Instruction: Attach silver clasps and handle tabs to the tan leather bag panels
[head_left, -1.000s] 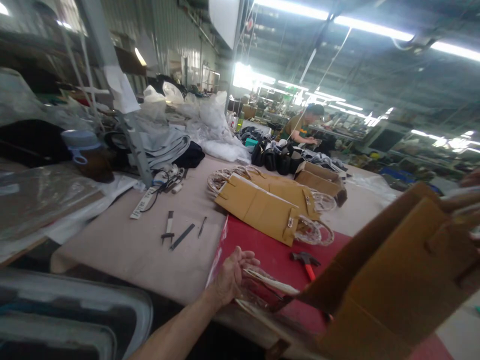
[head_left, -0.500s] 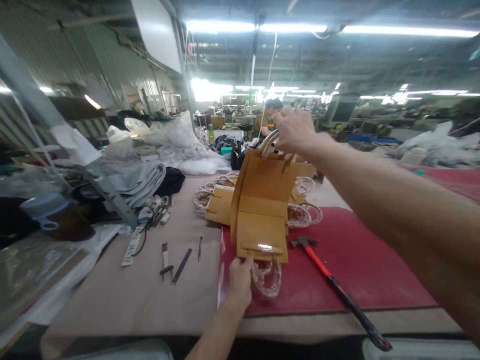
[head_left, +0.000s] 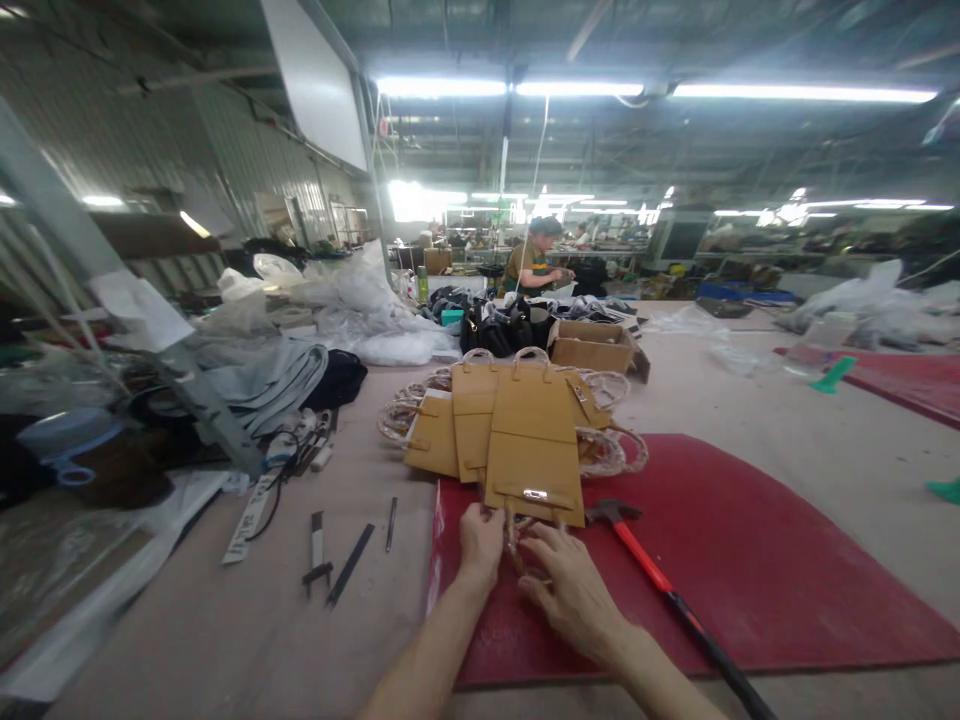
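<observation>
A tan bag panel [head_left: 534, 455] lies unfolded in front of me, with a shiny metal fitting [head_left: 535, 494] near its close end. My left hand [head_left: 481, 545] is closed, pinching the panel's near left corner beside the handle. A plastic-wrapped loop handle [head_left: 513, 535] hangs from the close end. Over that handle sits my right hand [head_left: 566, 580], fingers curved around it and hiding much of the loop. Behind and left are more tan panels [head_left: 472, 425], overlapping in a pile, with wrapped handles sticking out.
A red-handled hammer [head_left: 645, 550] rests on the red mat [head_left: 712, 540] at right. Several slim metal tools [head_left: 351, 565] lie left. Farther back are a cardboard box [head_left: 592, 346], black bags [head_left: 506, 325] and clear plastic [head_left: 367, 310]. A person [head_left: 536, 260] works beyond the table.
My right hand has come down from the panel's raised far end to the near handle. The panel, tilted up before, now lies over the pile. My left hand stays at the near corner.
</observation>
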